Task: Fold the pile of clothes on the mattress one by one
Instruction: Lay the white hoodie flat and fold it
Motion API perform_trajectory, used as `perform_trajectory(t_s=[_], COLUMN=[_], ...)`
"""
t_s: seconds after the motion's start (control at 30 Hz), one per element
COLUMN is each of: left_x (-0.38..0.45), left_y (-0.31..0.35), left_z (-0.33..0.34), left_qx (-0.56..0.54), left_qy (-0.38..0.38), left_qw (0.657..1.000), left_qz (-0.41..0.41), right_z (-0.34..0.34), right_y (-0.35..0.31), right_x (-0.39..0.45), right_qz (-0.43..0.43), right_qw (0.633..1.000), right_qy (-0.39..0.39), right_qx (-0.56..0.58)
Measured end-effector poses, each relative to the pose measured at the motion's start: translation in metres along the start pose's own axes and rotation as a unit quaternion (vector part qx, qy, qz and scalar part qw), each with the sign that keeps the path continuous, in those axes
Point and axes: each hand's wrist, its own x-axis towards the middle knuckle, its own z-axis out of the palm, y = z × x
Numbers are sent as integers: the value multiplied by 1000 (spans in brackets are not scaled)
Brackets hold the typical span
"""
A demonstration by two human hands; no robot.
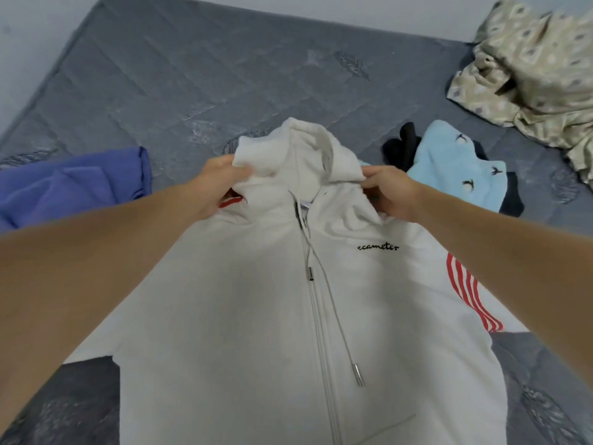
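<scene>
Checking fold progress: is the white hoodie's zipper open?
No: the white hoodie lies front-up on the mattress with its zipper closed down the middle.

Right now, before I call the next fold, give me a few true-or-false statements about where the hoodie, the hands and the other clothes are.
1. Both hands grip the hood of the white hoodie. True: the left hand and the right hand each hold a side of it.
2. The hoodie's front zip is open. False: it is zipped up.
3. A blue garment lies left of the hoodie on the mattress. True.
4. The light blue garment lies left of the hoodie. False: it lies to the right.
5. The sleeve stripes are green. False: they are red.
</scene>
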Motion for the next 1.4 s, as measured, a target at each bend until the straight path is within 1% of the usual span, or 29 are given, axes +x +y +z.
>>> perform_trajectory(t_s=[0.1, 0.17, 0.2, 0.23, 0.27, 0.33, 0.37, 0.43, 0.5, 0.57, 0.67, 0.73, 0.8, 0.87, 0.97, 1.0, 1.03, 1.1, 1.17, 1.27, 1.33, 1.4], left_x=[3, 4, 6, 9, 14, 26, 30, 36, 37, 35, 33, 29, 22, 21, 18, 20, 20, 23, 28, 28, 23, 18], left_y=[6, 17, 23, 26, 30, 34, 37, 42, 49, 59, 73, 80, 84, 83, 80, 78, 75, 70, 64, 60, 63, 69], left_z=[1, 3, 6, 9, 12, 18, 21, 24, 27, 31, 35, 35, 37, 42, 52, 54, 55, 57, 56, 56, 56, 53], left_qx=[-30, 2, 27, 46, 65, 90, 104, 116, 104, 89, 80, 96, 104, 109, 95, 127, 184, 293, 337, 348, 360, 376], left_qy=[-25, -57, -59, -40, 0, 70, 84, 97, 114, 133, 149, 160, 133, 91, 66, 53, 46, 40, 50, 105, 176, 216], left_qw=[998, 995, 994, 995, 995, 993, 991, 988, 988, 986, 983, 978, 982, 988, 993, 990, 982, 955, 939, 927, 906, 887], left_qz=[-39, -77, -85, -85, -73, -24, -4, 8, 13, 36, 70, 91, 85, 54, -22, -31, -25, 8, 35, 93, 132, 160], right_z=[10, 16, 21, 25, 27, 27, 25, 20, 16, 12, 5, 3, 3, 5, 9, 9, 9, 7, 5, 4, 3, 3], right_y=[-9, -20, -28, -35, -40, -46, -48, -52, -56, -61, -64, -65, -66, -65, -63, -62, -60, -55, -52, -51, -52, -54], right_x=[8, 19, 24, 27, 31, 42, 46, 51, 49, 45, 42, 35, 30, 26, 20, 20, 22, 25, 25, 20, 16, 14], right_qz=[26, 23, 22, 26, 28, 12, -2, -29, -63, -94, -128, -131, -117, -97, -61, -67, -82, -119, -149, -184, -202, -215], right_qw=[997, 991, 987, 983, 978, 972, 971, 966, 959, 956, 962, 965, 969, 977, 985, 984, 981, 968, 950, 926, 911, 905], right_qy=[71, 126, 148, 168, 181, 189, 187, 197, 213, 229, 218, 204, 191, 169, 149, 147, 150, 165, 182, 222, 250, 267], right_qx=[2, -31, -53, -75, -97, -139, -150, -167, -174, -158, -107, -103, -102, -91, -65, -68, -88, -150, -204, -245, -258, -252])
